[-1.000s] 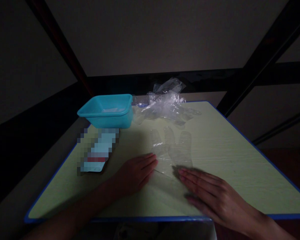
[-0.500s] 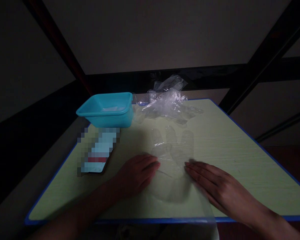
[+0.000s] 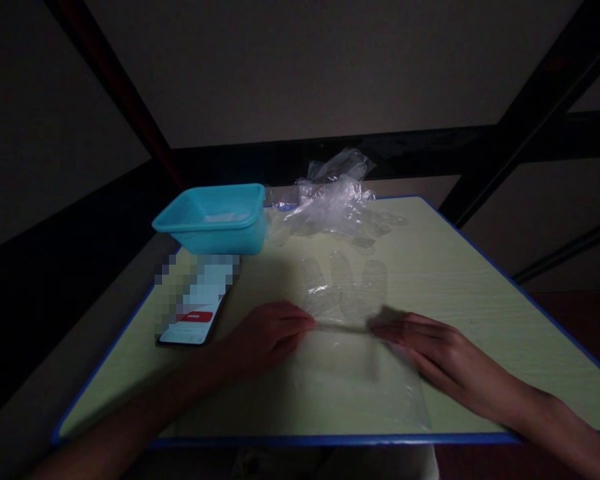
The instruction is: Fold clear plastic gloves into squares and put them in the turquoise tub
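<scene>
A clear plastic glove (image 3: pixel 347 293) lies flat on the pale green table (image 3: pixel 455 280), its fingers pointing away from me. My left hand (image 3: pixel 267 333) pinches its left side and my right hand (image 3: pixel 430 350) pinches its right side. A straight crease in the plastic runs between my two sets of fingertips. More of the thin film spreads from the crease toward the table's near edge. Both forearms rest low over the front of the table.
A teal plastic basin (image 3: pixel 213 219) stands at the back left. A heap of clear plastic gloves (image 3: pixel 333 200) lies beside it at the back edge. A phone (image 3: pixel 195 307) with a lit screen lies left of my left hand. Dark frame bars (image 3: pixel 505 153) cross behind the blue-rimmed table.
Both hands were lying flat on the glove's cuff; they have slid outward and forward, closed onto its two sides, and a taut crease now runs between them.
</scene>
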Demonstrator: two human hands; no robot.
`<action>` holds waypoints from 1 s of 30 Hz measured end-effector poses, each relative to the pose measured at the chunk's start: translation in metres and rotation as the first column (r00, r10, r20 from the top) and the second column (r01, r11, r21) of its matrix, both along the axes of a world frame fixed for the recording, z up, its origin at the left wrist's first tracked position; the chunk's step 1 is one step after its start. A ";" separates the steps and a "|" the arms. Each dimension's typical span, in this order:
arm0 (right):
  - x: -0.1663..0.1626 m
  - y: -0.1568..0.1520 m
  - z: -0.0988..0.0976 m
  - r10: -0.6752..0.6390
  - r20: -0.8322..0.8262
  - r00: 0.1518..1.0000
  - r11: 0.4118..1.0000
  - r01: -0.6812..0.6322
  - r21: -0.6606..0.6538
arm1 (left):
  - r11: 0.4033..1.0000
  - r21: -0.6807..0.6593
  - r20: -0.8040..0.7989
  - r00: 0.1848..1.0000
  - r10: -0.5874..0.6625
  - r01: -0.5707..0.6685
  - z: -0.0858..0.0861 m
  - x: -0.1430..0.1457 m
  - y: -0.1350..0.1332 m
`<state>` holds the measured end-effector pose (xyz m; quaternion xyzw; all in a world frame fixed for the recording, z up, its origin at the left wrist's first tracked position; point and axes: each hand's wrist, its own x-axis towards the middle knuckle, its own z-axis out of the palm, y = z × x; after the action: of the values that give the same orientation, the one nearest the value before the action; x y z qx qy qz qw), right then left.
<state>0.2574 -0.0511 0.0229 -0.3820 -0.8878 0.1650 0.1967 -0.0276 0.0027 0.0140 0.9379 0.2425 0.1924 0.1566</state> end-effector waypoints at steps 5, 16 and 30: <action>0.003 0.019 0.009 -0.049 -0.131 0.990 0.957 0.009 -0.289 | 0.953 -0.302 -0.073 0.997 -0.036 0.012 0.019 0.004 0.024; -0.007 0.054 -0.007 -0.370 -0.299 0.880 0.753 0.096 -0.651 | 0.389 -0.899 -0.139 0.974 0.180 -0.200 0.020 0.022 0.069; -0.005 0.069 0.002 -0.299 -0.368 0.881 0.690 -0.067 -0.721 | 0.273 -0.941 -0.145 0.967 0.209 -0.200 0.020 0.023 0.071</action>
<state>0.2522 0.0181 0.0252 -0.4348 -0.6535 0.5686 0.2462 -0.0048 0.0737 0.0341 0.6241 0.4263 0.0345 0.6539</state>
